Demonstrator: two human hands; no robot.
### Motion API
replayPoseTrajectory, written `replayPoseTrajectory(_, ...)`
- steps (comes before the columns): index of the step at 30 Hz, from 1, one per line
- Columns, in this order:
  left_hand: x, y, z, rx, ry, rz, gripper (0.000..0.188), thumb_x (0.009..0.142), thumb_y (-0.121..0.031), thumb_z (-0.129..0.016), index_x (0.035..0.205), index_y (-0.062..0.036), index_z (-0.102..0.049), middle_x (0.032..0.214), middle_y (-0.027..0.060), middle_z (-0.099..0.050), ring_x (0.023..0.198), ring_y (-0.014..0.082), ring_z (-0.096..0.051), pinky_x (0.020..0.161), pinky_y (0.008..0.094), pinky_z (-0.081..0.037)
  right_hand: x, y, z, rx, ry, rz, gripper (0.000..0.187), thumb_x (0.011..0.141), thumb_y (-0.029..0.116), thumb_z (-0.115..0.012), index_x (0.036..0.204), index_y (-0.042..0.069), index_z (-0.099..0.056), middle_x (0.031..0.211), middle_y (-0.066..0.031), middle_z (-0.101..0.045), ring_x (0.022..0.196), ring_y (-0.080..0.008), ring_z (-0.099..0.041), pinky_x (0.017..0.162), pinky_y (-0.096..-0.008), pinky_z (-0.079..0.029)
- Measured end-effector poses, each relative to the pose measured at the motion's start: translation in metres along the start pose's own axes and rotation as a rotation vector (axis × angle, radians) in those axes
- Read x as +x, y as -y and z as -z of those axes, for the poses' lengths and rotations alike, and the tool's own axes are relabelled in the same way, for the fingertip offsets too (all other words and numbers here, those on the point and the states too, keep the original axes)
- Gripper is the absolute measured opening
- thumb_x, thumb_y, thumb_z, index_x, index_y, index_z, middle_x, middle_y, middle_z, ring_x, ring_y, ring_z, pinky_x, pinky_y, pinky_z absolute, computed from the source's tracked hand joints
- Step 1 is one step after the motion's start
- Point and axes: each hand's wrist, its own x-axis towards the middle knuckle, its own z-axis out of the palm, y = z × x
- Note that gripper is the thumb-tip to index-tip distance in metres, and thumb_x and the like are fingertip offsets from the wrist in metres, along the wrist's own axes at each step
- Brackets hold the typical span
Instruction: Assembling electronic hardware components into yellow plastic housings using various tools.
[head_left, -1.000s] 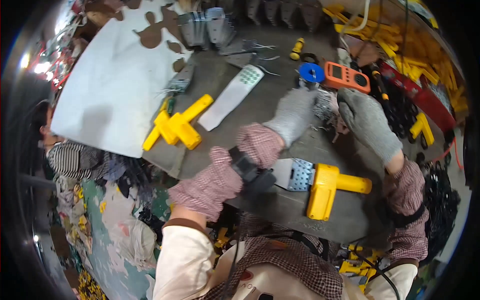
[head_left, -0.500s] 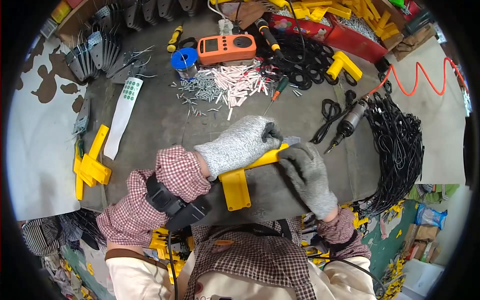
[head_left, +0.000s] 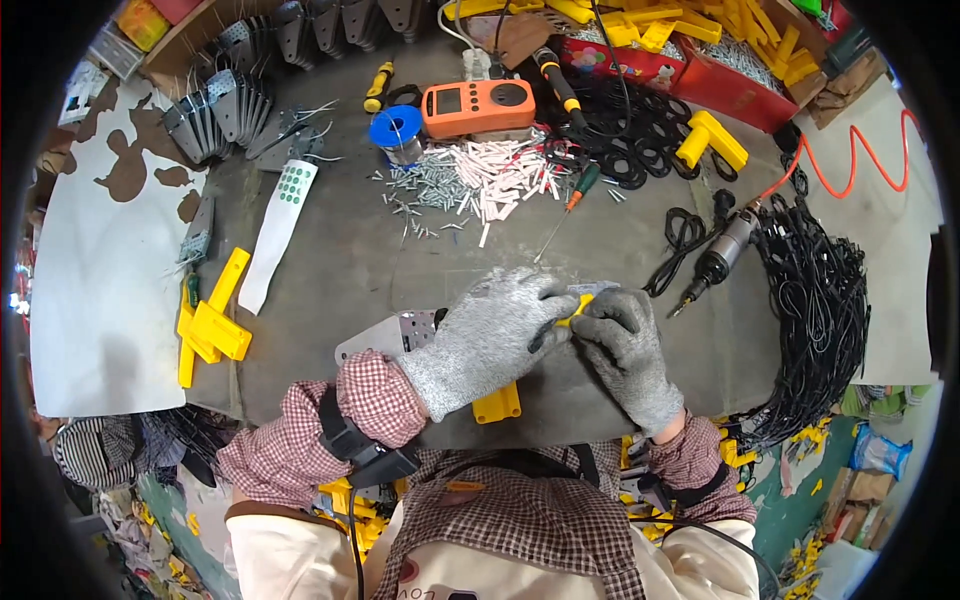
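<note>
- Grip: left hand (head_left: 490, 330) and right hand (head_left: 627, 345) both hold the yellow handle (head_left: 498, 405), near the table's (head_left: 330, 325) six-o'clock edge.
- From the hands: screwdriver (head_left: 581, 190) at twelve, power driver (head_left: 727, 248) at two.
- Table surface spreads open toward ten.

On the surface (head_left: 350, 240), loose parts (head_left: 500, 178) are lying behind the left hand (head_left: 485, 330), a meter (head_left: 480, 108) is sitting behind them (a spool (head_left: 395, 126) is standing at its left), and a power driver (head_left: 728, 252) is resting between the right hand (head_left: 630, 350) and a cable bundle (head_left: 815, 310).
</note>
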Motion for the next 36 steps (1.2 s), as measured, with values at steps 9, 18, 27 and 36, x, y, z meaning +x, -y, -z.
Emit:
replayPoseTrajectory(9,0.019,0.09,0.032,0.351,-0.003,0.313,0.027,0.088,-0.007,-0.061,0.115,-0.0019,-0.06,0.109,0.0219,-0.064,0.104,0.0388,-0.063,0.092,0.0468,-0.052,0.009,-0.002,-0.005,0.108,0.06,0.009,0.029,0.079,-0.003,-0.074,0.103,0.003,-0.059,0.127,-0.0177,-0.063,0.12,-0.0409,-0.057,0.102,-0.0471,-0.046)
replayPoseTrajectory(18,-0.004,0.087,0.056,-0.709,0.048,0.27,0.02,0.092,-0.002,-0.063,0.112,-0.003,-0.06,0.104,0.0045,-0.061,0.104,0.0132,-0.057,0.097,0.0289,-0.046,0.009,0.001,-0.005,0.121,0.079,-0.024,0.029,0.079,-0.005,-0.074,0.101,0.005,-0.057,0.126,-0.0179,-0.064,0.12,-0.0411,-0.058,0.102,-0.0467,-0.046)
replayPoseTrajectory(27,-0.031,0.064,0.059,-0.69,0.18,0.185,0.026,0.094,-0.006,-0.066,0.12,-0.0022,-0.067,0.112,0.0106,-0.072,0.106,0.0221,-0.068,0.095,0.0341,-0.053,0.01,-0.001,-0.008,0.117,0.06,0.008,0.03,0.079,-0.005,-0.074,0.101,0.005,-0.056,0.125,-0.0188,-0.064,0.118,-0.0416,-0.059,0.102,-0.0482,-0.046)
replayPoseTrajectory(36,-0.055,0.039,0.053,-0.174,-0.084,0.097,0.051,0.088,-0.024,-0.076,0.133,-0.0077,-0.062,0.121,0.0126,-0.071,0.111,0.0329,-0.067,0.098,0.042,-0.052,0.001,-0.01,0.038,0.062,-0.429,-0.606,0.046,0.079,-0.003,-0.071,0.123,0.003,-0.061,0.121,-0.021,-0.063,0.112,-0.0385,-0.062,0.093,-0.042,-0.053)
